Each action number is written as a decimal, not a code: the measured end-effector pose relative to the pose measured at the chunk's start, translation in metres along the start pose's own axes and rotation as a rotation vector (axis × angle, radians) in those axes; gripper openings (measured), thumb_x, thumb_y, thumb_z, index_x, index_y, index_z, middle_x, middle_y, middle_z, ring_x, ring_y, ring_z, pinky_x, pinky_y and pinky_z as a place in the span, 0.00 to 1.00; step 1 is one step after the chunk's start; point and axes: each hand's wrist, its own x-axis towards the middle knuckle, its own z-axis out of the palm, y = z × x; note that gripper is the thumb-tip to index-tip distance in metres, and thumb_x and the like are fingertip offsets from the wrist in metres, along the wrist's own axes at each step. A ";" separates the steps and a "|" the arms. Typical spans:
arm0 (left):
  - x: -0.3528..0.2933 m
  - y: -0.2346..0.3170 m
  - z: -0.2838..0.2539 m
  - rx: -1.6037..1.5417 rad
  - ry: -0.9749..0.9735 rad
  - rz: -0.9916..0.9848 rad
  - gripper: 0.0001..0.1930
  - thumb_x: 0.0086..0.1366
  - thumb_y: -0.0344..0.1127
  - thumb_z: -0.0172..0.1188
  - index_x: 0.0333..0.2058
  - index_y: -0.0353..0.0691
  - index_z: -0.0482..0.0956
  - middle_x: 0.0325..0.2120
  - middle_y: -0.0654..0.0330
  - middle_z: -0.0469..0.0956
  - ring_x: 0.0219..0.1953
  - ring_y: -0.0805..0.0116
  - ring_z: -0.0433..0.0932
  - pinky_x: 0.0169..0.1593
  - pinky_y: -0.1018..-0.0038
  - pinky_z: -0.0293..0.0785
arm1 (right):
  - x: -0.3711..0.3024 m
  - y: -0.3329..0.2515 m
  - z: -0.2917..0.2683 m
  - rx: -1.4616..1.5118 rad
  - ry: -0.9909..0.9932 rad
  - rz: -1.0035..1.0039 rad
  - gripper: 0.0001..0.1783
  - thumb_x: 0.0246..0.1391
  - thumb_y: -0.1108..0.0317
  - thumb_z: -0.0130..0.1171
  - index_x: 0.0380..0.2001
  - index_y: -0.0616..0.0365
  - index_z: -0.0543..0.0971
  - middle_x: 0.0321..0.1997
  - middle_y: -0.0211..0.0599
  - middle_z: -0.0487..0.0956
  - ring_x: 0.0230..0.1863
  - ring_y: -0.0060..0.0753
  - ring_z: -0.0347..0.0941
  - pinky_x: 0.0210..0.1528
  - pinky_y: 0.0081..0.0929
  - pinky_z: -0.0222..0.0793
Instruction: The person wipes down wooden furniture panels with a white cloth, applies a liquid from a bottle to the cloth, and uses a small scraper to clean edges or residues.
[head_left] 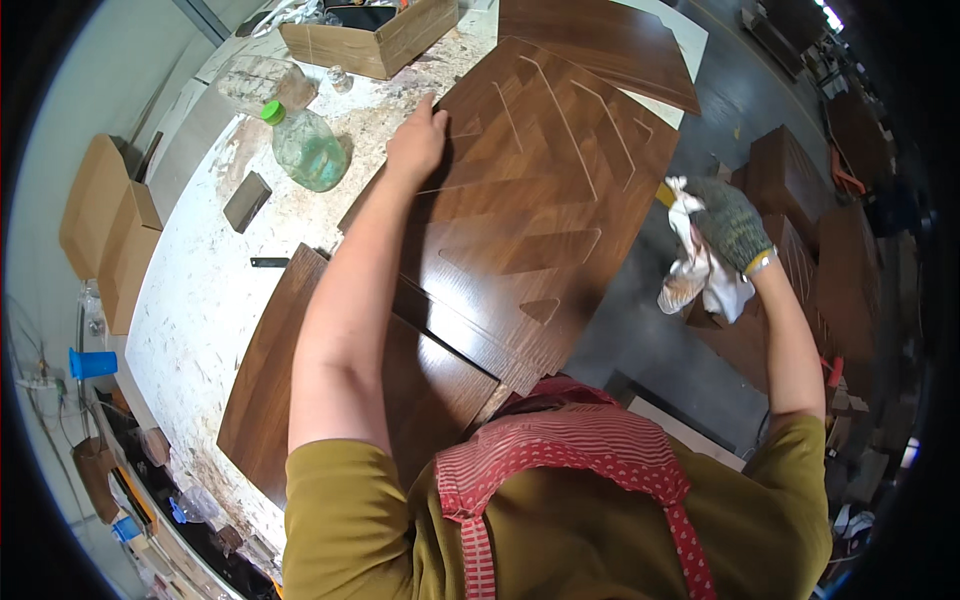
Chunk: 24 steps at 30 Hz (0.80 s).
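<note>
A dark brown wooden panel [560, 170] with carved grooves lies over the work table, its near end by my apron. My bare left hand [417, 140] grips its far left edge, the fingers along the side and the thumb near the top face. Away to the right of the panel, my right hand [728, 222] wears a grey-green knitted glove and is closed on a stained white rag [705, 282]. A small yellow thing [665, 194] shows beside the rag; its kind is not clear.
More brown panels lie beneath and behind, one at the far end [600, 45]. On the paint-spotted table [200, 300] stand a green-capped bottle [310, 150], a small block [247, 202] and a cardboard box [370, 45]. Brown panels [785, 180] are stacked on the floor at right.
</note>
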 end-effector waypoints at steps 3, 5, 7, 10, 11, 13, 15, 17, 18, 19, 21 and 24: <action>0.006 -0.022 -0.025 -0.014 -0.029 0.071 0.24 0.68 0.52 0.40 0.50 0.42 0.73 0.42 0.41 0.76 0.47 0.42 0.73 0.51 0.58 0.67 | -0.016 0.014 0.017 -0.040 -0.217 0.066 0.21 0.40 0.70 0.60 0.43 0.58 0.76 0.38 0.47 0.78 0.42 0.49 0.74 0.45 0.36 0.69; -0.004 -0.023 -0.028 0.075 -0.145 0.037 0.24 0.68 0.52 0.39 0.48 0.41 0.74 0.40 0.40 0.76 0.46 0.42 0.73 0.50 0.57 0.67 | -0.019 -0.008 0.031 0.119 -0.127 -0.074 0.16 0.41 0.70 0.59 0.38 0.59 0.77 0.35 0.48 0.78 0.39 0.52 0.74 0.43 0.38 0.69; -0.011 -0.021 -0.029 0.175 -0.217 0.050 0.25 0.69 0.52 0.37 0.43 0.39 0.77 0.37 0.39 0.76 0.42 0.40 0.74 0.47 0.54 0.68 | -0.011 -0.030 0.047 -0.048 -0.159 0.037 0.11 0.41 0.69 0.58 0.31 0.60 0.75 0.32 0.50 0.76 0.37 0.54 0.73 0.40 0.41 0.68; -0.008 -0.026 -0.034 0.111 -0.167 0.074 0.26 0.70 0.52 0.36 0.41 0.37 0.77 0.37 0.39 0.76 0.41 0.40 0.74 0.46 0.54 0.68 | -0.003 -0.028 0.051 0.066 -0.181 0.095 0.10 0.41 0.68 0.58 0.30 0.59 0.75 0.32 0.51 0.76 0.36 0.55 0.73 0.39 0.41 0.68; -0.005 -0.028 -0.035 0.117 -0.194 0.058 0.26 0.69 0.52 0.37 0.40 0.37 0.77 0.36 0.39 0.76 0.42 0.40 0.74 0.46 0.54 0.67 | -0.001 -0.029 0.049 0.033 -0.188 0.055 0.10 0.41 0.68 0.58 0.30 0.58 0.76 0.31 0.49 0.76 0.35 0.54 0.73 0.38 0.41 0.68; -0.004 -0.030 -0.033 0.106 -0.195 0.050 0.26 0.69 0.53 0.37 0.41 0.37 0.77 0.36 0.39 0.76 0.42 0.40 0.74 0.46 0.54 0.68 | 0.012 -0.021 0.028 -0.030 -0.286 -0.157 0.11 0.41 0.67 0.58 0.31 0.57 0.76 0.31 0.48 0.77 0.35 0.53 0.74 0.39 0.40 0.69; -0.002 -0.030 -0.032 0.093 -0.196 0.046 0.26 0.69 0.53 0.37 0.41 0.37 0.77 0.36 0.39 0.76 0.42 0.41 0.74 0.46 0.54 0.68 | 0.028 -0.035 -0.001 -0.084 -0.263 -0.373 0.14 0.43 0.67 0.58 0.37 0.53 0.77 0.35 0.44 0.79 0.38 0.48 0.75 0.41 0.37 0.71; -0.002 -0.025 -0.030 0.133 -0.198 0.029 0.26 0.69 0.53 0.38 0.43 0.38 0.77 0.37 0.40 0.76 0.43 0.41 0.73 0.47 0.55 0.68 | 0.051 -0.041 -0.001 0.002 -0.005 -0.530 0.20 0.49 0.71 0.55 0.49 0.52 0.75 0.47 0.41 0.78 0.47 0.39 0.75 0.49 0.31 0.70; -0.002 -0.022 -0.029 0.123 -0.203 0.038 0.26 0.69 0.53 0.38 0.43 0.38 0.77 0.37 0.40 0.76 0.43 0.41 0.73 0.47 0.55 0.68 | 0.047 -0.048 0.022 -0.210 0.225 -0.773 0.23 0.48 0.71 0.57 0.51 0.58 0.73 0.50 0.40 0.76 0.50 0.38 0.72 0.53 0.30 0.67; -0.006 -0.027 -0.032 0.141 -0.191 0.027 0.26 0.69 0.54 0.37 0.43 0.38 0.77 0.37 0.40 0.76 0.43 0.40 0.73 0.47 0.55 0.68 | 0.064 -0.099 0.020 0.292 0.170 -0.616 0.22 0.49 0.74 0.54 0.50 0.57 0.73 0.51 0.36 0.75 0.52 0.34 0.71 0.53 0.29 0.66; -0.005 -0.021 -0.031 0.128 -0.183 0.025 0.26 0.69 0.54 0.37 0.43 0.40 0.77 0.37 0.40 0.76 0.43 0.40 0.73 0.47 0.55 0.68 | 0.067 -0.157 0.005 0.103 -0.257 -0.404 0.14 0.53 0.68 0.49 0.44 0.51 0.75 0.40 0.33 0.76 0.35 0.35 0.74 0.36 0.31 0.68; -0.010 -0.019 -0.037 0.171 -0.165 0.008 0.26 0.69 0.55 0.36 0.43 0.40 0.77 0.37 0.40 0.76 0.43 0.40 0.73 0.47 0.55 0.68 | 0.090 -0.101 0.094 -0.341 -0.173 -0.463 0.13 0.58 0.63 0.43 0.43 0.47 0.74 0.34 0.33 0.76 0.30 0.30 0.74 0.31 0.30 0.69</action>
